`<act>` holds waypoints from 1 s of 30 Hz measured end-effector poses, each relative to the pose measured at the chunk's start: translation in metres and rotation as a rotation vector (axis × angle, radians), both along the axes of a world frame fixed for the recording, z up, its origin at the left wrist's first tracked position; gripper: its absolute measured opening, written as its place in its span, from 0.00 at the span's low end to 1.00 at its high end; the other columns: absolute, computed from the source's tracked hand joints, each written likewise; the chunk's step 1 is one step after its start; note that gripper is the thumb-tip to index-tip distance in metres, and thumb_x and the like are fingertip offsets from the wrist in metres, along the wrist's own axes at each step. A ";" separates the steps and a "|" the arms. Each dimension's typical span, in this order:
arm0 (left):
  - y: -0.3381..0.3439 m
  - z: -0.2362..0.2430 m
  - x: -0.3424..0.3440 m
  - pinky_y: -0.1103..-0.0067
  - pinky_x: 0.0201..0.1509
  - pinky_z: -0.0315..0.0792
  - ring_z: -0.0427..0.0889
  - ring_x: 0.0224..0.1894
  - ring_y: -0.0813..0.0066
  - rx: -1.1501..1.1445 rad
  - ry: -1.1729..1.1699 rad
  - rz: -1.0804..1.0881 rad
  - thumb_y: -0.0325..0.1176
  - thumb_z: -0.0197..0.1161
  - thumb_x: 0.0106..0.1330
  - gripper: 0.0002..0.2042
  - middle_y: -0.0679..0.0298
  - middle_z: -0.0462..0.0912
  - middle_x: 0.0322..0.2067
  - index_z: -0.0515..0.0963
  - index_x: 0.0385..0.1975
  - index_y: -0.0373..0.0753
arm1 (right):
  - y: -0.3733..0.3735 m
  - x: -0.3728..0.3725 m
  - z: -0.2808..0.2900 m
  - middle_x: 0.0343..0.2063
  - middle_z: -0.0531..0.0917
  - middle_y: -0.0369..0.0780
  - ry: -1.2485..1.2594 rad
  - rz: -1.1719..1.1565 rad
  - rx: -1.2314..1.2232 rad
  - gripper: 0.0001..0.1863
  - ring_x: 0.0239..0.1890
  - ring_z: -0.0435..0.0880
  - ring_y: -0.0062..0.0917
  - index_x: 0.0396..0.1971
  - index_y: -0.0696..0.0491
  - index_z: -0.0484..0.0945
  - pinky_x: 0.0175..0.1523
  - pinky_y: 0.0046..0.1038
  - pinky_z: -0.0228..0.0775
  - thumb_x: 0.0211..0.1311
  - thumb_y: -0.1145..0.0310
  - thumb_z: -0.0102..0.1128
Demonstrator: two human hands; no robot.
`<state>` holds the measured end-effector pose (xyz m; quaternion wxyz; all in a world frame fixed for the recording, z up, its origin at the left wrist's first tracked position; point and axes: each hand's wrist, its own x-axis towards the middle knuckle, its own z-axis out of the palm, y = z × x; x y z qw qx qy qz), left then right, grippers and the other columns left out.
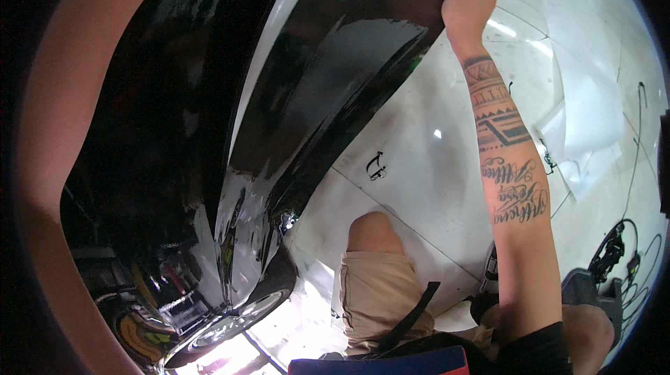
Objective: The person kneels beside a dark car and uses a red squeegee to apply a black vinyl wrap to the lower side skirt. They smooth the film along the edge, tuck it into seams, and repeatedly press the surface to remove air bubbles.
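Note:
A glossy black car panel (349, 61) slants from the top of the view down toward a wheel (237, 322) at the lower left. My right arm is stretched forward, and my right hand (471, 5) is closed at the panel's far right edge, fingers curled in. Whether a thin film lies between those fingers is too small to tell. Along the left rim runs my left arm (70, 130), reaching past the dark car body (160, 109). My left hand is out of the picture.
Pale tiled floor (419, 137) lies to the right of the car. A small black looped piece (377, 165) rests on it. Clear sheeting (583, 96) spreads at the right. Black cables (614, 249) and a dark seat-like object (593, 291) are at the lower right.

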<state>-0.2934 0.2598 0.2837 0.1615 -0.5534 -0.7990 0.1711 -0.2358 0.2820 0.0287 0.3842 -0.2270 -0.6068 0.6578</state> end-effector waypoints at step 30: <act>-0.011 0.026 -0.013 0.61 0.36 0.73 0.82 0.33 0.43 -0.055 0.074 0.280 0.30 0.60 0.63 0.15 0.36 0.77 0.23 0.78 0.20 0.23 | -0.055 -0.060 0.031 0.28 0.76 0.59 0.146 0.044 0.052 0.12 0.35 0.74 0.58 0.33 0.60 0.71 0.38 0.48 0.64 0.71 0.68 0.41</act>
